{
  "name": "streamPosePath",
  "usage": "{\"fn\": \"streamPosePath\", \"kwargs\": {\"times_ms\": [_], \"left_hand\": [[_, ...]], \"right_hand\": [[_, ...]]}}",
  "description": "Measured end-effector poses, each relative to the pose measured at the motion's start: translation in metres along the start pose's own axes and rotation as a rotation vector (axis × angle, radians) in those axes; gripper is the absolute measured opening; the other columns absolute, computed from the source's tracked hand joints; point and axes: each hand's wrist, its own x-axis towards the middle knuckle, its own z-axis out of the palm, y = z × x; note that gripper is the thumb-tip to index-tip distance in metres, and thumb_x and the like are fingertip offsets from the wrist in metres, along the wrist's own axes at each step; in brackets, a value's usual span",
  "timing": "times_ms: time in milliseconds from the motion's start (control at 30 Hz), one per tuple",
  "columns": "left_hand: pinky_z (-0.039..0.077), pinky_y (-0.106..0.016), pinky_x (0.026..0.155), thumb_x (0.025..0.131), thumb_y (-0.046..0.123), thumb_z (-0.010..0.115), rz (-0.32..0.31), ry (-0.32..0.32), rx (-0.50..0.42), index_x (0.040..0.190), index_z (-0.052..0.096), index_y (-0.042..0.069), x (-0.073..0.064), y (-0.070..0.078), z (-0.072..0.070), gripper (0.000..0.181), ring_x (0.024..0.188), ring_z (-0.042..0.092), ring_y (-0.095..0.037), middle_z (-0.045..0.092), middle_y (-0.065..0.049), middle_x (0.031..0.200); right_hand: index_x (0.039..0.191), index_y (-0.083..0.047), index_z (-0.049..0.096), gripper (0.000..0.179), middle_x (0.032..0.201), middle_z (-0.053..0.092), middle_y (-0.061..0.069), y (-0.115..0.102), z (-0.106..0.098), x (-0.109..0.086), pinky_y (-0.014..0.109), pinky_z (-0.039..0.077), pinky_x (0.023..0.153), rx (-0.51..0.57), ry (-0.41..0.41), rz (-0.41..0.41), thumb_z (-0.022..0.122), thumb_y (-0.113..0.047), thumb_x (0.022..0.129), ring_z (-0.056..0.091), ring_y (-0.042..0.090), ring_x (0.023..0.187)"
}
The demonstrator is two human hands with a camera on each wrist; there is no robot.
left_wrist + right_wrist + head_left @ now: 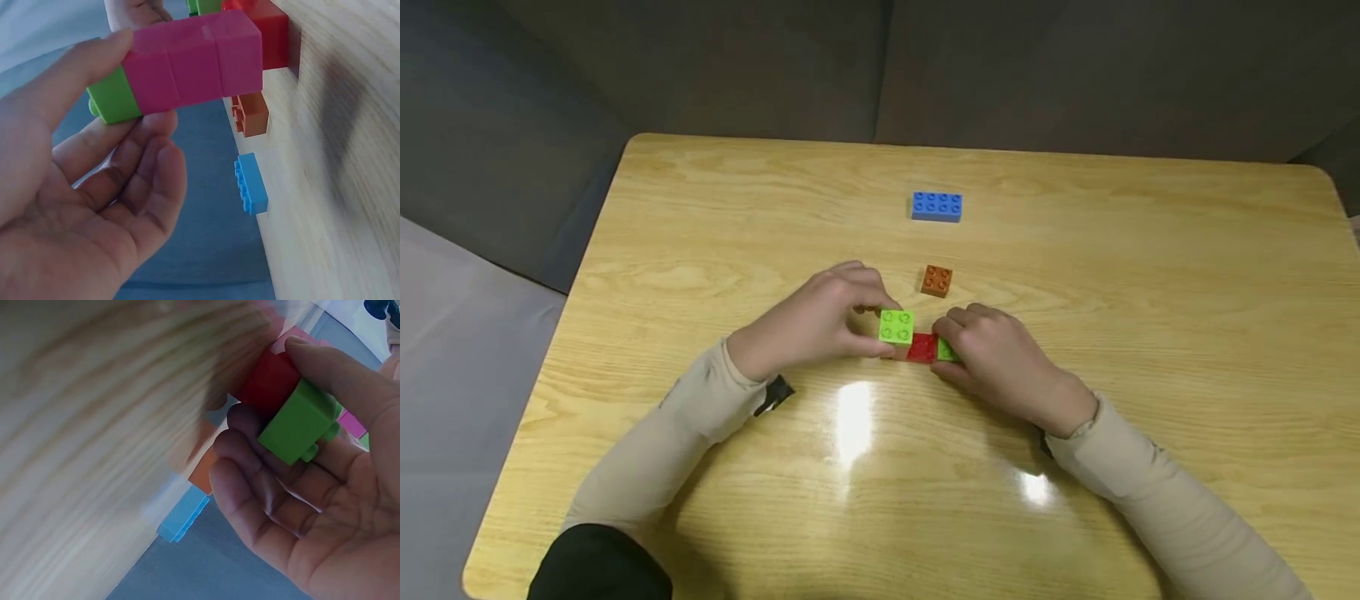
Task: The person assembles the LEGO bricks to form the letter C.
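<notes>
Nearest, left hand [808, 325] pinching a pink-and-green stack [181, 65], thumb and fingers curled round it, its green top brick [897, 326] facing up, likely steadying it against the red brick [922, 347] alongside. Right hand [996, 362] clamping a second green brick [299, 422] sitting on that red brick's other end, seemingly bracing the row on the wooden table [1075, 250]. Beyond, lying untouched: small orange brick [937, 281], then long blue brick [937, 207] farther off. No containers showing anywhere.
</notes>
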Motion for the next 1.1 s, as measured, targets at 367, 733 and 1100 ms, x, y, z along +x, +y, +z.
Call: {"fn": "streamPosePath", "kwargs": {"times_ms": [367,733,1100], "left_hand": [[0.049,-0.035,0.079,0.088,0.021,0.095,0.009,0.024,0.033,0.112,0.082,0.001,0.001,-0.003,0.005,0.034,0.091,0.056,-0.025,0.067,-0.001,0.096],[0.050,-0.033,0.080,0.086,0.025,0.097,0.036,0.017,0.078,0.105,0.082,0.003,0.011,0.001,0.007,0.033,0.090,0.058,-0.025,0.066,0.000,0.091],[0.049,-0.033,0.081,0.086,0.027,0.097,0.039,0.022,0.104,0.104,0.082,0.003,0.013,0.002,0.006,0.033,0.090,0.058,-0.026,0.066,-0.003,0.091]], "right_hand": [[0.109,0.004,0.075,0.037,0.095,0.072,0.009,0.009,-0.002,0.003,0.043,0.058,0.071,0.020,-0.052,0.010,0.092,-0.025,0.091,0.065,0.024,0.083],[0.116,-0.001,0.080,0.033,0.104,0.077,0.008,0.041,-0.038,0.017,0.046,0.059,0.080,0.232,0.085,0.135,0.080,-0.032,0.103,0.071,0.023,0.090],[0.132,0.005,0.070,0.045,0.123,0.067,0.022,0.089,-0.040,0.082,0.057,0.050,0.101,0.110,0.167,0.229,0.081,-0.027,0.102,0.062,0.042,0.116]]}}
